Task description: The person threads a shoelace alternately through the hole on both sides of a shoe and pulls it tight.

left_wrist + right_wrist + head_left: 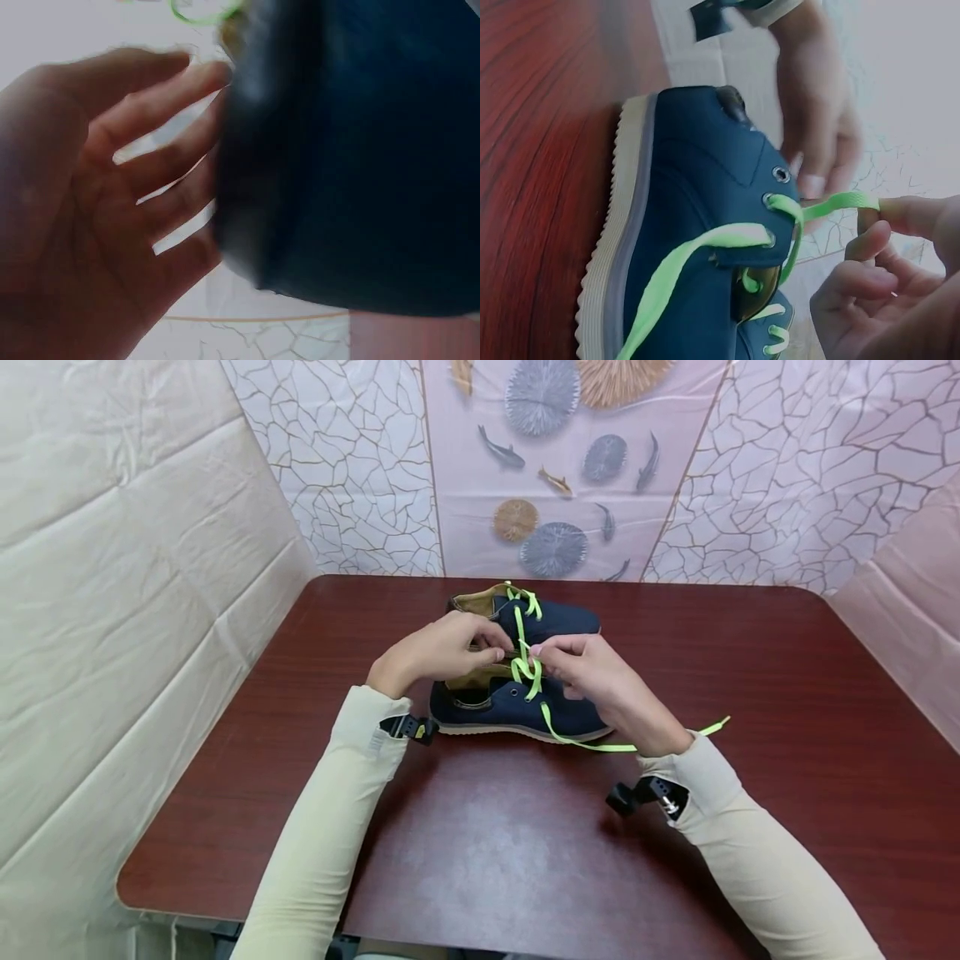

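Note:
Two navy blue shoes with tan linings and neon-green laces sit side by side, toes to the right. Over the near shoe [480, 717], my right hand [592, 668] pinches a stretch of green shoelace [840, 201] between thumb and forefinger. That stretch comes from an eyelet beside the tongue. My left hand [450, 647] hovers above the shoe's opening, its thumb and fingers extended and apart in the left wrist view, fingertips right by the dark shoe upper [375, 165]. Behind stands the far shoe [558, 618], its lace partly threaded with loose loops on top.
The shoes stand on a dark red-brown wooden table [300, 827]. A loose lace end [611, 747] trails to the right under my right wrist. Patterned cloth [360, 468] hangs behind the table, pale cloth at both sides. Each wrist wears a black camera mount.

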`<move>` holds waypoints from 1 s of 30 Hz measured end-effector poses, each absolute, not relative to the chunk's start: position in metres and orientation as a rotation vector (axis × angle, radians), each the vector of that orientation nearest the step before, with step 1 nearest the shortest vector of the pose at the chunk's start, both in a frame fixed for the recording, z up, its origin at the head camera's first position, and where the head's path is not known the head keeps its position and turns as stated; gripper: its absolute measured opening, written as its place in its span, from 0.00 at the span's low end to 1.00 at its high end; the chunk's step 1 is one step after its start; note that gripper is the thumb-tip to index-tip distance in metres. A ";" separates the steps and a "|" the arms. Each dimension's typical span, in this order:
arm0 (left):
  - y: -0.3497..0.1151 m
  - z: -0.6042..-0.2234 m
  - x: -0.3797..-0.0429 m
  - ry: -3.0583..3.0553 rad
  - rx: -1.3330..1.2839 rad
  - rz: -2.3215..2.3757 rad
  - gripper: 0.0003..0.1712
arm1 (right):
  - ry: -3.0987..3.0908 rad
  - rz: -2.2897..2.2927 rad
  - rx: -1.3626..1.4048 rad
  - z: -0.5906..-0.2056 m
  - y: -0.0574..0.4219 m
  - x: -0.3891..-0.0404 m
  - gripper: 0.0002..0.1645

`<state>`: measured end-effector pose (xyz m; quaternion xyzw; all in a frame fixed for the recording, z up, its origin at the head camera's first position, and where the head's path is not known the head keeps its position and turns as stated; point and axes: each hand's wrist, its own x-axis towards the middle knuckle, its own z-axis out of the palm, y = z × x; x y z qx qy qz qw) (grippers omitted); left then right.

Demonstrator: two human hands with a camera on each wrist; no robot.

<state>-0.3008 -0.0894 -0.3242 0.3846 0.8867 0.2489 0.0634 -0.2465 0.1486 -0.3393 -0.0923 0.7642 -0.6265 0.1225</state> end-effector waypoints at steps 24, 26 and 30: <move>-0.091 -0.350 -0.319 2.698 1.091 0.876 0.13 | 2.389 -1.622 -0.190 -0.362 0.128 -0.251 0.18; -0.092 -0.350 -0.319 2.693 1.092 0.884 0.12 | 2.412 -1.608 -0.176 -0.365 0.126 -0.250 0.18; -0.093 -0.350 -0.319 2.679 1.099 0.894 0.13 | 2.418 -1.642 -0.121 -0.368 0.121 -0.249 0.17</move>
